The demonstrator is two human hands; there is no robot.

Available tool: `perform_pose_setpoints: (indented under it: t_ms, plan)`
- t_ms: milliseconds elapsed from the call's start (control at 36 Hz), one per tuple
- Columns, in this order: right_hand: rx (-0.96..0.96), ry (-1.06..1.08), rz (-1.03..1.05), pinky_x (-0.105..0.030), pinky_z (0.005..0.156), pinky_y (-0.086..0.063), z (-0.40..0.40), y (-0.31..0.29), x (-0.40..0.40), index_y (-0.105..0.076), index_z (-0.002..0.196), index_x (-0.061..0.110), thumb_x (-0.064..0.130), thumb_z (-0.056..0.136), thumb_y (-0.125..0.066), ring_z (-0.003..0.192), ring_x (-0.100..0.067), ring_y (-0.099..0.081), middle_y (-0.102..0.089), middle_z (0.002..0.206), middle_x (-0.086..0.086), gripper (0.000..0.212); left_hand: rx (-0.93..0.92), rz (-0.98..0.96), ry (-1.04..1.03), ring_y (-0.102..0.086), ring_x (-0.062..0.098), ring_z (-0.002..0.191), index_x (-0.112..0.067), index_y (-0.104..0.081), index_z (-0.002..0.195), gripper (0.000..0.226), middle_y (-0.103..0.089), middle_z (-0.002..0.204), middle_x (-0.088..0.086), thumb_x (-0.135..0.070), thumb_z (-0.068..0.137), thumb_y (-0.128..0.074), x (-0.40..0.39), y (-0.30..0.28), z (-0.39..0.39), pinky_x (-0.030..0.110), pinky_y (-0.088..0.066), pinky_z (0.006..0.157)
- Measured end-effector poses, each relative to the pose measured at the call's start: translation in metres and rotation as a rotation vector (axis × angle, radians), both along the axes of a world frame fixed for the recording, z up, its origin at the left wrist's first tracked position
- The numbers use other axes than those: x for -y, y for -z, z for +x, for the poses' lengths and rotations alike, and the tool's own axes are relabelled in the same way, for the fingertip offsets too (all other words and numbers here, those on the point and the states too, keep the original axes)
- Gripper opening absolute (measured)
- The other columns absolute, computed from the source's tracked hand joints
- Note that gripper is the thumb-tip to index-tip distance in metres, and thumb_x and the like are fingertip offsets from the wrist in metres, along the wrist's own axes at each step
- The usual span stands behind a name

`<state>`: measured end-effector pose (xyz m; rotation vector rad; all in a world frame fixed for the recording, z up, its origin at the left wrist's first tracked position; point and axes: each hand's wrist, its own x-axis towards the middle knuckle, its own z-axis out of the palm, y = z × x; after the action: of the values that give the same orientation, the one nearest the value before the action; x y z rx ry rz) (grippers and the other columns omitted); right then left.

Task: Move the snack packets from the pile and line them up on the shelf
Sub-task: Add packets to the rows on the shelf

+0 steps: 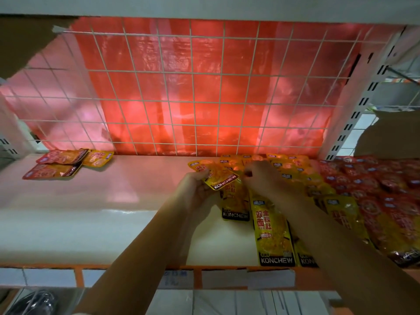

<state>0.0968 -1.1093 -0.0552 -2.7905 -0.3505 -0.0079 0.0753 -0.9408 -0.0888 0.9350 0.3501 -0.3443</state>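
White shelf is backed by a wire grid. Yellow packet rows are laid near-to-far at right, red packets further right, leftover pile far left. One yellow packet is pinched by left hand, long axis skewed to the rows. Right hand lies just right of it; fingers curled, grip cannot be told.
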Motion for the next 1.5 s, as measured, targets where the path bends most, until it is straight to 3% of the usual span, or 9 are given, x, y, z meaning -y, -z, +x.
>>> perform_pose_setpoints:
  t_ms: [139, 250, 361, 472, 778, 1083, 1194, 1278, 1500]
  plan:
    - [-0.022, 0.024, -0.006, -0.024, 0.054, -0.033, 0.003, 0.001, 0.001, -0.067, 0.086, 0.002, 0.014, 0.087, -0.057, 0.072, -0.022, -0.053, -0.057, 0.076, -0.009, 0.016, -0.013, 0.030, 0.024, -0.060, 0.027, 0.082, 0.000, -0.054, 0.120, 0.037, -0.061, 0.101, 0.018, -0.023, 0.093, -0.046, 0.004, -0.001, 0.000, 0.035, -0.051, 0.072]
    - [-0.011, 0.013, 0.040, -0.027, 0.072, -0.040, 0.004, 0.006, 0.001, -0.062, 0.119, 0.011, 0.012, 0.084, -0.060, 0.098, -0.027, -0.059, -0.063, 0.111, -0.013, 0.035, 0.011, -0.040, 0.037, -0.061, 0.025, 0.080, 0.000, -0.055, 0.116, 0.031, -0.060, 0.102, 0.017, -0.019, 0.095, -0.044, 0.005, -0.003, -0.003, 0.028, -0.055, 0.062]
    - [-0.026, 0.011, 0.248, -0.021, 0.058, -0.033, 0.007, 0.005, 0.004, -0.058, 0.125, 0.017, 0.013, 0.084, -0.065, 0.086, -0.020, -0.053, -0.057, 0.097, -0.006, 0.042, 0.226, 0.365, 0.009, -0.060, 0.026, 0.076, -0.003, -0.065, 0.086, 0.016, -0.069, 0.076, 0.008, -0.012, 0.092, -0.053, -0.007, -0.006, 0.003, 0.033, -0.052, 0.071]
    - [-0.072, 0.051, 0.507, -0.020, 0.058, -0.038, 0.007, -0.001, 0.010, -0.061, 0.117, 0.019, 0.009, 0.086, -0.064, 0.077, -0.014, -0.049, -0.052, 0.091, 0.000, 0.033, 0.377, 0.748, 0.194, -0.044, 0.010, 0.050, -0.009, -0.065, 0.074, 0.019, -0.056, 0.062, 0.002, -0.016, 0.091, -0.059, -0.014, -0.015, -0.008, 0.021, -0.032, 0.045]
    - [-0.018, 0.078, 0.454, -0.025, 0.072, -0.035, -0.009, -0.004, 0.020, -0.058, 0.124, 0.013, 0.013, 0.086, -0.059, 0.092, -0.020, -0.049, -0.054, 0.115, -0.012, 0.038, 0.175, 1.179, 0.525, -0.044, 0.007, 0.040, -0.012, -0.057, 0.065, 0.030, -0.051, 0.054, 0.001, -0.030, 0.088, -0.064, 0.015, -0.015, -0.022, 0.015, -0.035, 0.040]
    - [0.032, 0.094, 0.180, -0.030, 0.097, -0.035, -0.011, 0.001, 0.009, -0.056, 0.127, 0.014, 0.009, 0.085, -0.055, 0.123, -0.027, -0.042, -0.048, 0.129, -0.012, 0.042, 0.302, 1.451, 0.655, -0.043, 0.005, 0.052, -0.020, -0.053, 0.061, 0.032, -0.048, 0.058, -0.006, -0.035, 0.086, -0.066, 0.027, -0.017, -0.023, 0.012, -0.030, 0.041]
    - [0.065, 0.066, 0.106, -0.034, 0.104, -0.031, -0.016, -0.005, -0.002, -0.052, 0.131, 0.016, 0.012, 0.088, -0.054, 0.125, -0.027, -0.036, -0.046, 0.131, -0.011, 0.044, 0.318, 1.471, 0.625, -0.047, 0.012, 0.065, -0.007, -0.065, 0.098, 0.036, -0.045, 0.062, -0.006, -0.041, 0.086, -0.063, 0.025, -0.020, -0.026, 0.020, -0.036, 0.058]
    - [0.108, 0.010, 0.042, -0.032, 0.104, -0.028, -0.017, -0.011, -0.018, -0.049, 0.133, 0.017, 0.012, 0.089, -0.050, 0.126, -0.026, -0.034, -0.044, 0.131, -0.009, 0.044, 0.328, 1.690, 0.612, -0.048, 0.019, 0.077, -0.005, -0.058, 0.084, 0.047, -0.046, 0.066, 0.000, -0.052, 0.088, -0.054, 0.011, -0.024, -0.027, 0.026, -0.035, 0.067]
    - [0.104, -0.140, 0.046, -0.029, 0.098, -0.033, -0.008, 0.004, -0.113, -0.055, 0.129, 0.016, 0.007, 0.083, -0.050, 0.120, -0.029, -0.044, -0.050, 0.128, -0.011, 0.046, 0.397, 2.110, 0.185, -0.053, 0.027, 0.106, -0.012, -0.056, 0.112, 0.043, -0.056, 0.113, 0.008, -0.049, 0.094, -0.043, -0.084, -0.030, -0.034, 0.030, -0.041, 0.082]
